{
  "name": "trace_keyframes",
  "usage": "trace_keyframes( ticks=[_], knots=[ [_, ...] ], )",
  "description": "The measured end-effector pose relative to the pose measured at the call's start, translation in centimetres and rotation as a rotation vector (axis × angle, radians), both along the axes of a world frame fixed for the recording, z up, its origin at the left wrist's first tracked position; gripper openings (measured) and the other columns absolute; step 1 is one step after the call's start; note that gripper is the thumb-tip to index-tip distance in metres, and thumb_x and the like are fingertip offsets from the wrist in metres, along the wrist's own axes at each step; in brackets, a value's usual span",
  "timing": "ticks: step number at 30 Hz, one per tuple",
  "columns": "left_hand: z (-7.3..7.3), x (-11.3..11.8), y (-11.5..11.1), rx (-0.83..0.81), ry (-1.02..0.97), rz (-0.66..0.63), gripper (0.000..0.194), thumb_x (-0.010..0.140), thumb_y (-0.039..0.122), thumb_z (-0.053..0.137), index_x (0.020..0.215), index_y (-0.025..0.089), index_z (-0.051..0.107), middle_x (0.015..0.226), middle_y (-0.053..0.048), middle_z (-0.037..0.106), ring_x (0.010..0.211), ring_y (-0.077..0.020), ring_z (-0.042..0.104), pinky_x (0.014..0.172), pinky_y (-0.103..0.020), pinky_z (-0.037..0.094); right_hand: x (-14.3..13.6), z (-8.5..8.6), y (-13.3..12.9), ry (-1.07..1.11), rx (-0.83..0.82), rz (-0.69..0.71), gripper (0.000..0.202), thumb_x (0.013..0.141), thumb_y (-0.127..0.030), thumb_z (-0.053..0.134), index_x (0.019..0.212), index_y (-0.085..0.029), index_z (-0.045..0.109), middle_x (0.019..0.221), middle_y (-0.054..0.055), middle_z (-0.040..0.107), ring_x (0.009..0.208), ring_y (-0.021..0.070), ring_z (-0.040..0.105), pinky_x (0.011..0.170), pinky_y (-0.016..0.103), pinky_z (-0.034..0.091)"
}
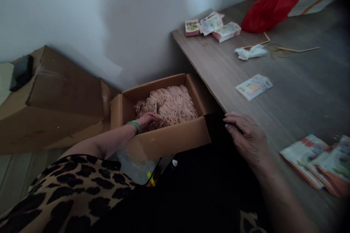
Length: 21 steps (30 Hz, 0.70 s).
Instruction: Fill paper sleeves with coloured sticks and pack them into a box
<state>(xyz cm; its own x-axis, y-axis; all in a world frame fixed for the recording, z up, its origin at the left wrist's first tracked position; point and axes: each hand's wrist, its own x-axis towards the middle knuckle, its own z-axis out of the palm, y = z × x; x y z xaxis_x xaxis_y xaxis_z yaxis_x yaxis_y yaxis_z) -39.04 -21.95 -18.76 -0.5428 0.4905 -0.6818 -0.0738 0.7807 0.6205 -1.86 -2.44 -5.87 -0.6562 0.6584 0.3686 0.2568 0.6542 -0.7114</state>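
Observation:
My left hand [147,119], with a green bracelet at the wrist, reaches into an open cardboard box [169,136]. Its fingers are pressed together at the flat printed packets [175,103] that fill the box; what they hold, if anything, is too small to make out. Over the near left edge of the grey table [295,90] is my right hand [244,134], its fingers curled with thumb and forefinger close together. Whether something thin is between them is unclear. A single flat packet [254,86] lies on the table beyond my right hand.
Packet stacks [314,162] lie at the table's right, with more bundles [226,31] at its far corner. Behind are a red bag [273,3], crumpled tissue [251,51] and thin sticks [298,49]. A larger carton [65,90] with a dark phone [22,72] stands left.

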Motion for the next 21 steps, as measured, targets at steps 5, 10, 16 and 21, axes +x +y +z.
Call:
trace_keyframes(
  ticks=[5,10,16,21],
  knots=[
    [-0.9,0.7,0.6,0.050,-0.037,-0.091,0.026,0.068,0.007,0.080,0.070,0.018,0.057,0.054,0.004,0.058,0.053,-0.0125,0.060,0.055,-0.025,0.052,-0.1,-0.3,0.0,-0.012,0.061,0.003,0.019,0.094,-0.022,0.056,0.100,-0.025,0.074,0.111,0.008,0.076,0.109,0.0288,0.070,0.101,0.053,0.054],
    [-0.5,0.8,0.6,0.051,-0.030,-0.161,0.030,0.061,0.003,0.082,0.075,0.018,0.059,0.059,0.006,0.063,0.054,-0.0126,0.063,0.053,-0.022,0.052,-0.1,-0.6,0.0,-0.011,0.152,0.014,0.017,0.094,-0.019,0.057,0.100,-0.023,0.072,0.109,0.009,0.076,0.106,0.0271,0.071,0.097,0.050,0.057],
    [0.6,-2.2,-0.3,-0.075,0.191,-0.098,0.006,0.084,0.015,0.069,0.090,0.016,0.070,0.057,0.001,0.064,0.052,-0.0159,0.064,0.050,-0.024,0.049,-0.1,-0.8,0.0,0.002,0.206,0.022,0.016,0.095,-0.016,0.057,0.100,-0.022,0.070,0.109,0.010,0.075,0.104,0.0257,0.071,0.094,0.047,0.058],
    [-0.5,-4.2,0.0,-0.190,0.413,-0.079,0.024,0.097,0.034,0.066,0.110,0.013,0.067,0.095,-0.005,0.071,0.078,-0.0171,0.069,0.070,-0.033,0.059,-0.2,-0.9,0.1,-0.010,0.201,0.029,0.016,0.095,-0.016,0.056,0.101,-0.021,0.070,0.110,0.010,0.074,0.105,0.0265,0.071,0.094,0.047,0.058]
  ],
)
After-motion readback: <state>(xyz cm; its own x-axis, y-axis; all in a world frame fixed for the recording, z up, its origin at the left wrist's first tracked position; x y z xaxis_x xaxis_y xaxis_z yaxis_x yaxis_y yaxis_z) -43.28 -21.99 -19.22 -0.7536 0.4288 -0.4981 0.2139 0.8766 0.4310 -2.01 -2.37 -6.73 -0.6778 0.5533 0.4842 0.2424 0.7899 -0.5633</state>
